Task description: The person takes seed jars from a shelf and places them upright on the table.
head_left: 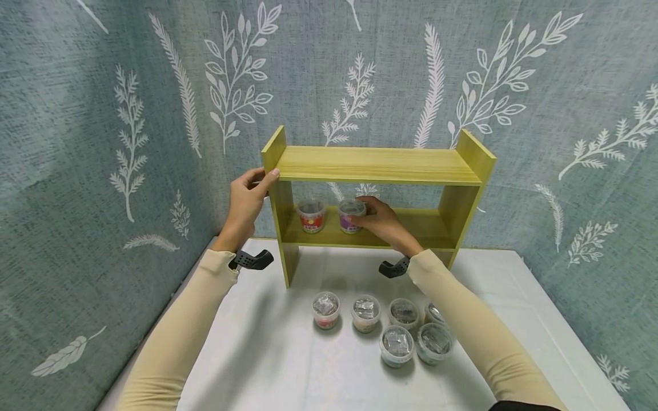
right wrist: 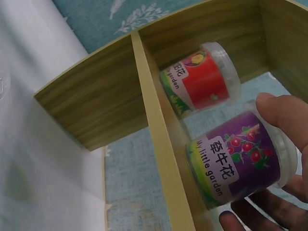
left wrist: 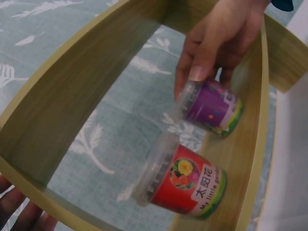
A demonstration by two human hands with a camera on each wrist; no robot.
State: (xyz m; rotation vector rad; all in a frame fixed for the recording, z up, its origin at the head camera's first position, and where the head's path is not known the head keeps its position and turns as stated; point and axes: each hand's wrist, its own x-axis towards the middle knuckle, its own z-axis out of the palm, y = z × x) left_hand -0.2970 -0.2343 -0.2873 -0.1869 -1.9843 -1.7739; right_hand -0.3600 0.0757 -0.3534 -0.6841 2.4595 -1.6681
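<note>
A two-tier wooden shelf (head_left: 370, 165) stands on the white table by the back wall. My left hand (head_left: 247, 200) grips its left side panel near the top board, thumb in front. On the lower board, my right hand (head_left: 380, 222) holds a clear-lidded plastic tub with a purple label (right wrist: 238, 159), thumb and fingers around its lid end. The tub stands upright, its base at the board. To its left, a similar tub with a red flower label (left wrist: 187, 178) stands upright on the same board, apart from the purple one. Both labels read "My little garden".
Several more lidded tubs stand on the table in front of the shelf, among them one at the left (head_left: 326, 310) and one at the front (head_left: 396, 345). My right forearm passes over the rightmost one. Leaf-patterned cloth (head_left: 154, 142) covers the walls.
</note>
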